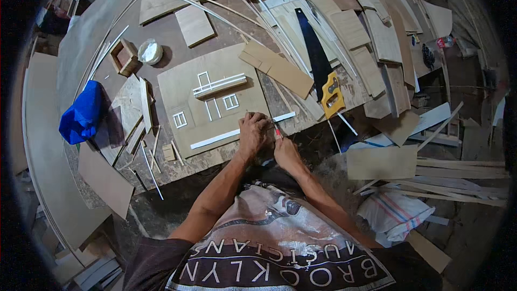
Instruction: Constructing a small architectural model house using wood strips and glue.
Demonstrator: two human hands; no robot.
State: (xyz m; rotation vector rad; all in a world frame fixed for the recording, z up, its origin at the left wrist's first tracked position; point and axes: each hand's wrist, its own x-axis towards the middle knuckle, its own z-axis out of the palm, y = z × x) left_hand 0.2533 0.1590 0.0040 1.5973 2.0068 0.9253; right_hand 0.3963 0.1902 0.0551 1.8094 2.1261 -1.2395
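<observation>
A long white strip [215,139] lies across the near edge of a plywood panel [177,91] and sticks out past its right side. My left hand [253,132] is closed over this strip with curled fingers, pressing it down. Close beside it, my right hand [286,155] grips a slim red-handled tool [278,131], its tip at the strip. The tool's exact kind is too small to tell. Fixed on the panel are small white-framed windows [231,101], a door-like white frame [213,109] and a ledge [219,85] edged in white.
A handsaw [318,59] with a yellow handle lies to the right, among plywood offcuts [379,32]. Brown board [276,68] overlaps the panel's far right corner. At left are a white tub [150,52], a wooden box [124,57] and blue cloth [82,113].
</observation>
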